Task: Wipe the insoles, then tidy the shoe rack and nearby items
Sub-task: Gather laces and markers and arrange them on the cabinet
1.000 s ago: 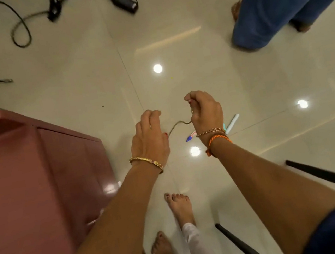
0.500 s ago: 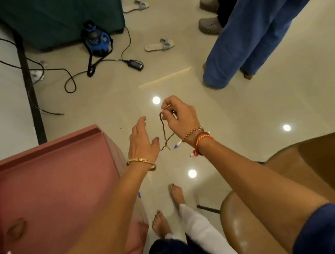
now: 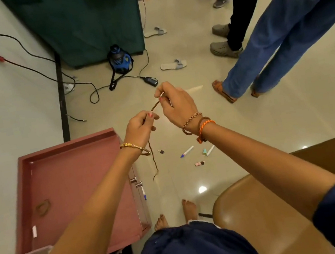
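both arms were raised; left hand (image 3: 140, 128) and right hand (image 3: 175, 104) each pinched a thin brown shoelace (image 3: 154, 161), its end dangling.

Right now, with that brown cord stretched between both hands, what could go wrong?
The thin brown cord is pinched by the left hand and right hand; its loose tail dangles toward the floor and could snag. White marker pens lie scattered just ahead of the bare feet, a likely slip hazard.

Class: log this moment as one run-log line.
left hand: pinches brown cord | right hand: pinches cord's upper end | cord tail: dangling
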